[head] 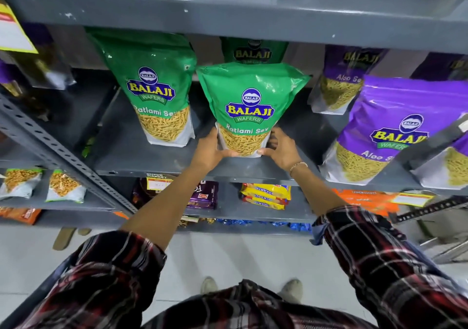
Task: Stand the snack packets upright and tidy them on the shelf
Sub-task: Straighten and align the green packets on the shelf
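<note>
A green Ratlami Sev packet point(249, 101) stands upright at the middle of the grey shelf point(141, 156). My left hand point(210, 149) grips its lower left corner and my right hand point(281, 149) grips its lower right corner. A second green packet point(152, 85) stands upright to its left, apart from it. Another green packet point(253, 51) stands behind the held one, mostly hidden. Purple Aloo Sev packets stand to the right: a large front one point(395, 126) and one further back point(342, 80).
The shelf above point(228, 17) overhangs the packet tops. A slotted upright post point(58, 151) runs diagonally at the left. Lower shelves hold small nut packets point(63, 185), purple biscuit packs point(202, 194), yellow packs point(266, 196) and orange packs point(364, 199). More purple packets lean at the far right edge point(453, 166).
</note>
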Motion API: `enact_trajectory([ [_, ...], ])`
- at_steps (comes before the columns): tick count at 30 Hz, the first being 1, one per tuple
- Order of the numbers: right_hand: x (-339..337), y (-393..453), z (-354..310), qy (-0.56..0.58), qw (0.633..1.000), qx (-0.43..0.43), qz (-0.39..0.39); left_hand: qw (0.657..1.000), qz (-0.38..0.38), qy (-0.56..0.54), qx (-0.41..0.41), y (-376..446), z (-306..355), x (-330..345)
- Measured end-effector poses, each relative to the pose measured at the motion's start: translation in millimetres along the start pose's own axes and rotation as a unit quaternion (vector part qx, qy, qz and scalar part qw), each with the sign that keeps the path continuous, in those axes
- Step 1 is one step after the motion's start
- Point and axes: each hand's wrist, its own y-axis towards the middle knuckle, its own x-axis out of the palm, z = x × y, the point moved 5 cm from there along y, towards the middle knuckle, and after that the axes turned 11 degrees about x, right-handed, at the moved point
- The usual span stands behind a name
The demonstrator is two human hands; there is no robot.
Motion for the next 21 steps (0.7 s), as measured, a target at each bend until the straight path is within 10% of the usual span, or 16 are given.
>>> enact_trajectory([
  [21, 0, -56, 29, 0.012, 0.999, -0.026, 0.032, 0.999, -0.012, -0.014, 0.039, -55, 11, 14],
])
